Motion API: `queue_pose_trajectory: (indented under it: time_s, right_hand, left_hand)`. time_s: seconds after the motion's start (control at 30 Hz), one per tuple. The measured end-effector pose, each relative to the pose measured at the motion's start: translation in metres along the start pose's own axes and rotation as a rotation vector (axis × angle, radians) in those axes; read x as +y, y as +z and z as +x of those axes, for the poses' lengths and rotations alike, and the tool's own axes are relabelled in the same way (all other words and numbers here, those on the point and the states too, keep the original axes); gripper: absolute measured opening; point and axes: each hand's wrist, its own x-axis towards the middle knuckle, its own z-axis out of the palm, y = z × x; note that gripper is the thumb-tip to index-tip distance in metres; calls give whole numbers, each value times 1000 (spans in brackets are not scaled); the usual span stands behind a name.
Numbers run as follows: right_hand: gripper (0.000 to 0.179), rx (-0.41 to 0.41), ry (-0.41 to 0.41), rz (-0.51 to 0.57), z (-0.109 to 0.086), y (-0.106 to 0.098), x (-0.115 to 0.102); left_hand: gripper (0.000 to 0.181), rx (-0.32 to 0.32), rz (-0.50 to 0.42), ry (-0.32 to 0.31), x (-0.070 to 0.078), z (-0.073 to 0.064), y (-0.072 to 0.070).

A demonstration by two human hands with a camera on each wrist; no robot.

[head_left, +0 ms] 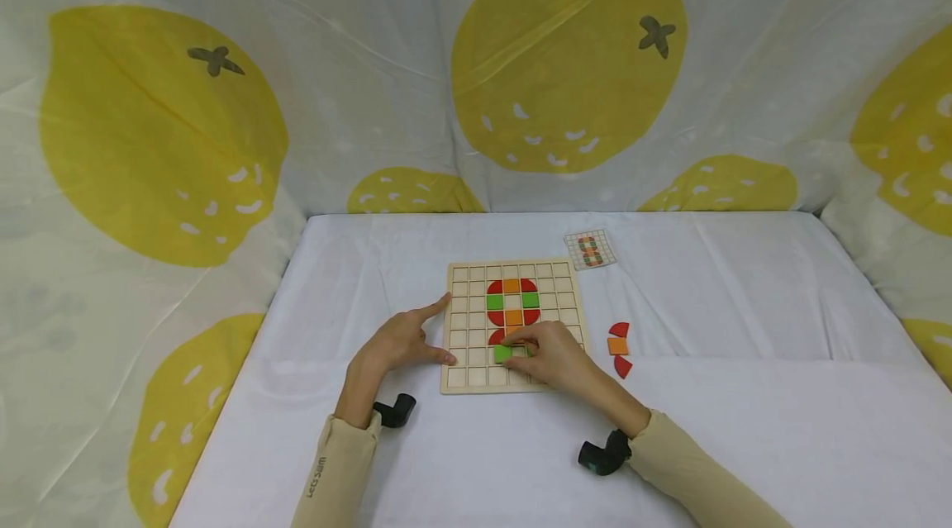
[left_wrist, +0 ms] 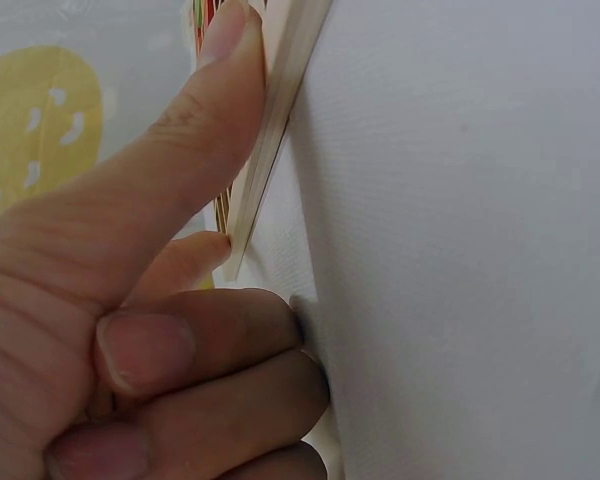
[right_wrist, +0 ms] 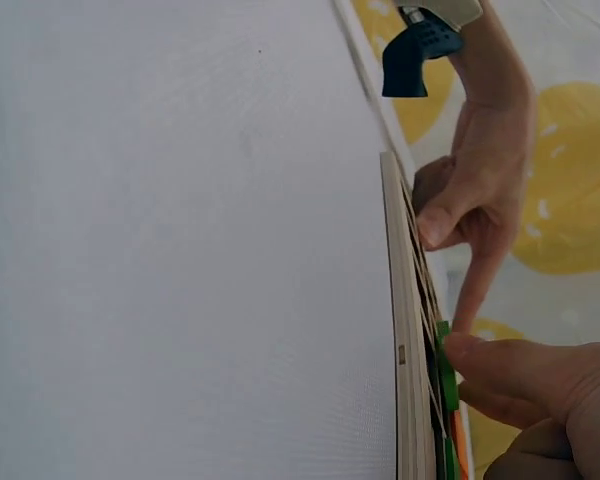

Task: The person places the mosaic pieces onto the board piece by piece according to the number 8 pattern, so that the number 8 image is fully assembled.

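A square wooden grid board (head_left: pixel 467 384) lies on the white table. Red quarter-circle, orange and green square tiles fill cells down its middle columns. My right hand (head_left: pixel 559 359) is over the lower part of the board, pinching a green square tile (head_left: pixel 502 354) between thumb and index finger. In the right wrist view that green tile (right_wrist: pixel 447 365) stands tilted at the board's surface. My left hand (head_left: pixel 396 344) is at the board's left side, thumb and index finger spread and touching the edge. The left wrist view shows its thumb (left_wrist: pixel 205 130) against the rim, the other fingers curled.
Right of the board lie a red quarter-circle tile (head_left: pixel 620 330), an orange square tile (head_left: pixel 617 346) and another red tile (head_left: pixel 622 366). A small pattern card (head_left: pixel 591 249) sits past the board's far right corner. Lemon-print cloth (head_left: pixel 372 98) hangs behind the table.
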Motion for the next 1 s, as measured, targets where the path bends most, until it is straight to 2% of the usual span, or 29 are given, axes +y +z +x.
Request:
queue_pose_trajectory:
  time_s: [0.23,0.47,1.0]
  right_hand:
    - [26,-5,34,-5,-2,-4,3]
    - [23,1,4,17,-1,-2,6]
    - [19,46,-36,-27,-1,5,4]
  left_hand:
    - [109,0,-14,8,0,1,0]
    - [109,4,-11,11,1,0,0]
    - [109,6,4,8,0,1,1]
